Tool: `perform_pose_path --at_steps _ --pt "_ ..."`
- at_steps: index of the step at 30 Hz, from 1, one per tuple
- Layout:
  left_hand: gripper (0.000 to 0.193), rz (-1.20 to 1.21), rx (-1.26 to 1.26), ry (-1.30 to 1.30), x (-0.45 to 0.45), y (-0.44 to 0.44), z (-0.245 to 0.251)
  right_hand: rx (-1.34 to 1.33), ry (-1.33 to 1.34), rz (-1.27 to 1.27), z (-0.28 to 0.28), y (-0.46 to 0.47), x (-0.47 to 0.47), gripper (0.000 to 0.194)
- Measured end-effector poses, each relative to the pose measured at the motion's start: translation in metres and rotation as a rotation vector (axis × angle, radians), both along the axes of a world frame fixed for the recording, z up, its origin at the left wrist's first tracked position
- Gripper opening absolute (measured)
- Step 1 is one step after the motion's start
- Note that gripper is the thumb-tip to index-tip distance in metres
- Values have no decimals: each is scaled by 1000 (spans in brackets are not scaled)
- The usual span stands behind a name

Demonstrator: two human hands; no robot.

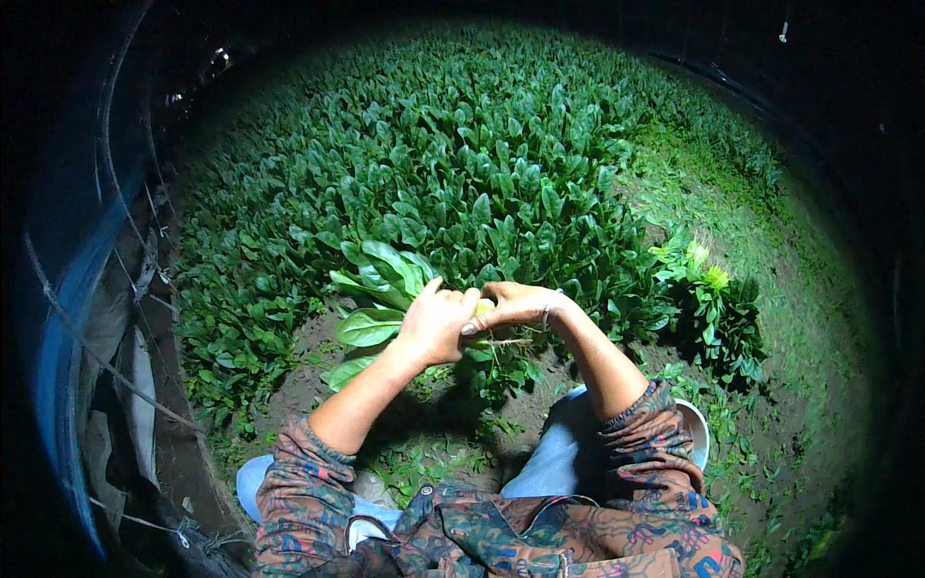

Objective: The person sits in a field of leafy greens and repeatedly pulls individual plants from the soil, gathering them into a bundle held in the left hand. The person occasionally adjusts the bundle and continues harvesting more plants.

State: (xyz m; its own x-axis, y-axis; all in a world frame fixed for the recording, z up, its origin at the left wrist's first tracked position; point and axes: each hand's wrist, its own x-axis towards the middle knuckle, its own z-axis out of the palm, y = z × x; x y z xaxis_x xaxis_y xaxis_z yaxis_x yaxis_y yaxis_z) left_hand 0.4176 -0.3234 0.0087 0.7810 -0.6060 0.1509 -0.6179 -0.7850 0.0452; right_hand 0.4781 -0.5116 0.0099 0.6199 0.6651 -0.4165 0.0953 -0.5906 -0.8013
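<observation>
My left hand (439, 323) is closed around a bunch of spinach (394, 278), its broad green leaves fanning out to the left. At the stem end, on the right side of the bunch, my right hand (517, 307) curls its fingers and thumb about the pale stem bases (484, 309). Thin roots (509, 342) stick out below that hand. Both hands meet in front of me, above the near edge of the growing spinach. The undersides of the fingers are hidden.
Dense spinach plants (462, 166) fill the bed ahead. Cut spinach bunches (712, 303) lie at the right, by a strip of trampled greenery (723, 188). A white round-rimmed container (697, 430) shows beside my right elbow. Ropes (108, 354) and blue plastic sheeting (61, 376) run along the left.
</observation>
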Motion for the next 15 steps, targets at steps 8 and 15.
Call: perform_pose_path --at_steps 8,15 --pt "66 258 -234 314 4 6 -35 -338 -1082 19 4 21 -57 114" --pt "52 135 -1228 911 15 40 -50 -416 -43 55 -7 -19 -14 43"
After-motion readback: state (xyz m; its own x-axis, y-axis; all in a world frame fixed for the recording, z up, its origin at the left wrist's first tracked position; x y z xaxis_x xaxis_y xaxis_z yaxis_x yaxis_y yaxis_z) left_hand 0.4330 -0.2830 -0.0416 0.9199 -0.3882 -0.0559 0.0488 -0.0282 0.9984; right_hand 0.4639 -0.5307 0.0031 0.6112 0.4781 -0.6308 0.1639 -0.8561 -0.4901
